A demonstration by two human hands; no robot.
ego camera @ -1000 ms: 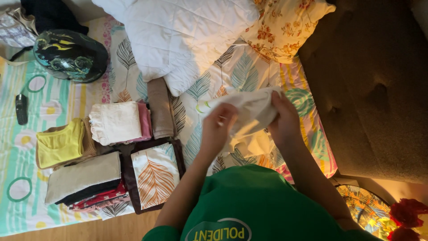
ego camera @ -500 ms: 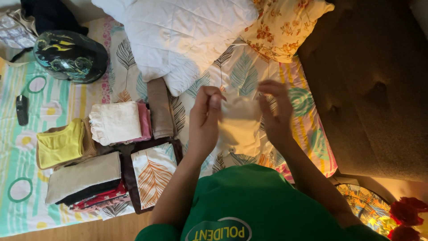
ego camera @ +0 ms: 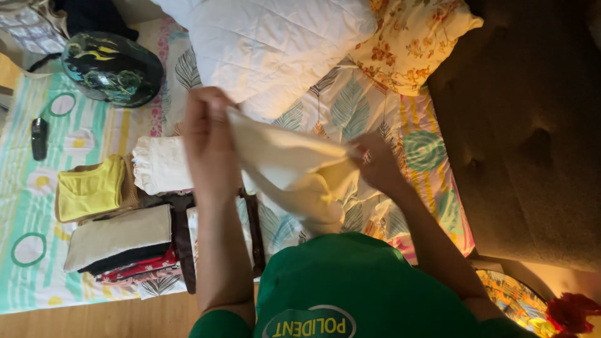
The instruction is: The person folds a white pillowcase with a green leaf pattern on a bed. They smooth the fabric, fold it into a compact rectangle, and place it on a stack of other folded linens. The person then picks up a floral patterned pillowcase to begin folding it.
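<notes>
Across the far side lies the big white quilted duvet (ego camera: 275, 50), with a yellow floral pillow (ego camera: 413, 44) to its right, all on a leaf-patterned bedsheet (ego camera: 369, 106). Far left sits a dark patterned helmet (ego camera: 113, 69).

Nearer left, the folded stacks: a white frilled piece (ego camera: 159, 166), a yellow top (ego camera: 91, 188), a beige fold over dark and red ones (ego camera: 119, 235).

And now the action: the cream cloth (ego camera: 294, 166), bunched between both hands half a second ago, is pulled out wide, hanging in the air over the sheet just in front of the green-shirted chest. That looks like a shake-out, so the folding of this piece is only starting.

The left hand (ego camera: 210, 134) has risen and moved left; its fingers are closed around the cloth's upper left edge. The right hand (ego camera: 375, 163) pinches the right edge, though the fabric hides the fingertips, so the exact pinch is hard to tell.

Smallest, far left: a small black device (ego camera: 39, 138), perhaps a remote.
</notes>
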